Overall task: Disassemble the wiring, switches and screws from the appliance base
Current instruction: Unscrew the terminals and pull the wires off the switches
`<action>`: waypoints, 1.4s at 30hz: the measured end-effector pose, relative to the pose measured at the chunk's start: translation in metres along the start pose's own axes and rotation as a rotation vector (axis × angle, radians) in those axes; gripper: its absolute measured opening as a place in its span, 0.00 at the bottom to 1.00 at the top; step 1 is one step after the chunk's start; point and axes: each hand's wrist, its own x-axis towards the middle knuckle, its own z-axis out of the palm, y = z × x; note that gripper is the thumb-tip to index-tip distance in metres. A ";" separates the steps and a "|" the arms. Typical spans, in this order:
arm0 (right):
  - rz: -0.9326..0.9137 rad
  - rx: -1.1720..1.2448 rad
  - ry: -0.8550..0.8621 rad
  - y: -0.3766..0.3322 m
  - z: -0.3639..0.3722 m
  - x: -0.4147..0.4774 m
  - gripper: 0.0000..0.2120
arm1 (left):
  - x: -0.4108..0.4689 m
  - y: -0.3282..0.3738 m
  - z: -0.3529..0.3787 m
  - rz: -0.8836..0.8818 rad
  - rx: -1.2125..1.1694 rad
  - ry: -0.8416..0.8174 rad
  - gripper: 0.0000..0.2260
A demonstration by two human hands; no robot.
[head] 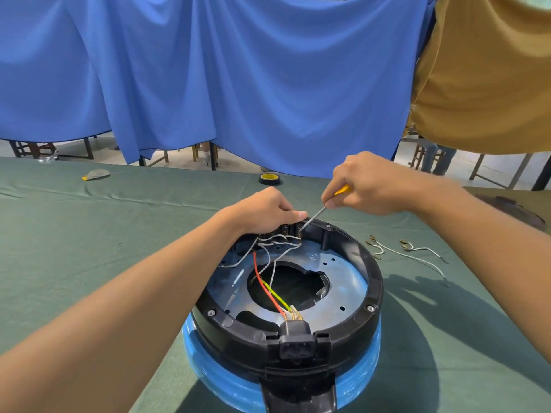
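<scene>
Upturned round appliance base (369, 281), black plastic rim over blue body, stands on the green cloth-covered tabletop (89, 248). The left hand (268, 213) grips the black switch block (286, 231) at the far rim, where thin white wires (277, 242) attach. The right hand (366, 186) grips a yellow-handled steel screwdriver (313, 218), its tip against the block. 1 red wire (262, 281) crosses the central opening. Loose white wires (423, 249) lie on the tabletop to the base's right.
</scene>
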 end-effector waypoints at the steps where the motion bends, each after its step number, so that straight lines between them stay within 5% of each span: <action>1: 0.012 -0.012 0.053 -0.001 0.006 -0.008 0.06 | 0.000 0.000 0.000 -0.001 0.002 0.000 0.24; 8: 0.109 -0.067 0.316 -0.016 0.046 -0.051 0.09 | 0.000 -0.001 0.000 0.003 0.007 0.004 0.25; 23: 0.096 0.208 -0.084 0.007 0.001 0.005 0.04 | -0.002 0.001 0.000 0.011 -0.002 0.022 0.23; 35: 0.124 -0.115 0.239 -0.023 0.034 -0.044 0.08 | -0.004 0.003 -0.001 0.011 -0.036 0.005 0.24; 42: 0.208 -0.107 0.202 -0.027 0.014 -0.053 0.06 | -0.005 0.001 -0.004 -0.011 -0.097 0.005 0.22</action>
